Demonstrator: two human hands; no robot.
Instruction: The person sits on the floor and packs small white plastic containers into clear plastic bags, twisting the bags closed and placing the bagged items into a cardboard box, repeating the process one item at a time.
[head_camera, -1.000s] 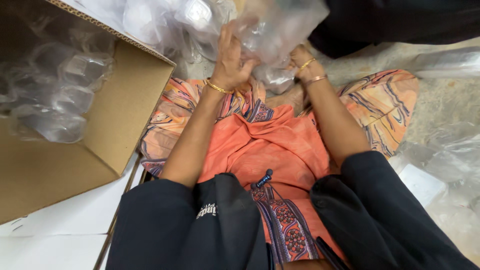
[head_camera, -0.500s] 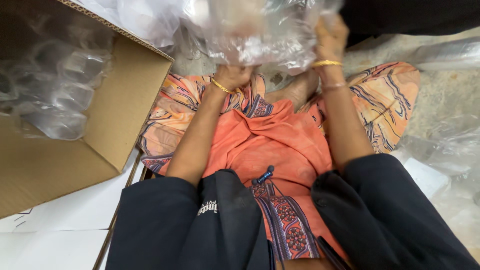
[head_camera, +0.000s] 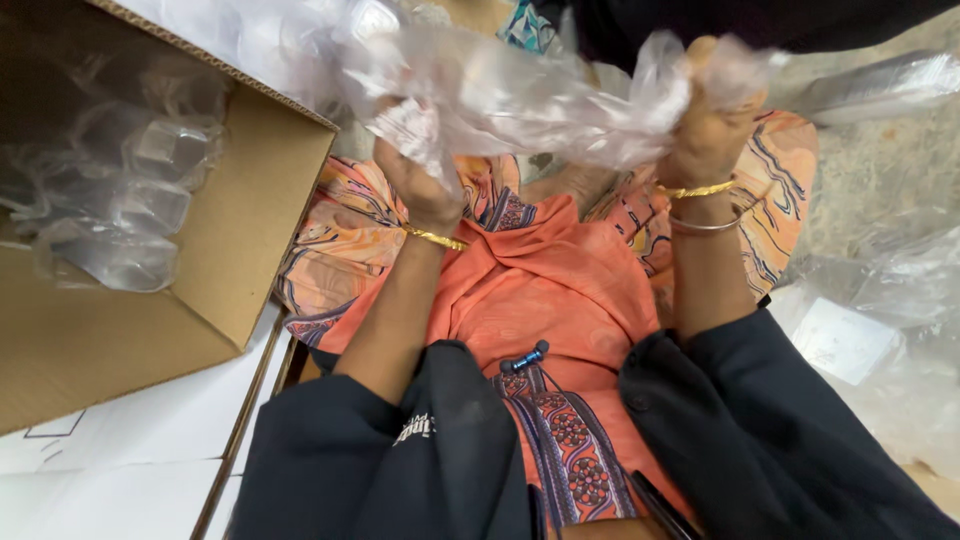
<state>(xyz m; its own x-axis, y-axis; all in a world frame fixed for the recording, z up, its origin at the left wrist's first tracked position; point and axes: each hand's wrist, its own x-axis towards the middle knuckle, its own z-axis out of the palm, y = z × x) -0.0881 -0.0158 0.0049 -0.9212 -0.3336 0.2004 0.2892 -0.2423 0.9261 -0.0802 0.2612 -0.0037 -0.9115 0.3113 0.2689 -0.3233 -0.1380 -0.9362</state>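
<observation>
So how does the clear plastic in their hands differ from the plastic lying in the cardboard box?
The plastic bag is stretched between the left hand and the right hand, raised above the lap; the plastic in the cardboard box lies loose, untouched. The held bag looks crumpled and pulled taut; the boxed plastic shows rounded, cup-like shapes. Both are clear and glossy.
</observation>
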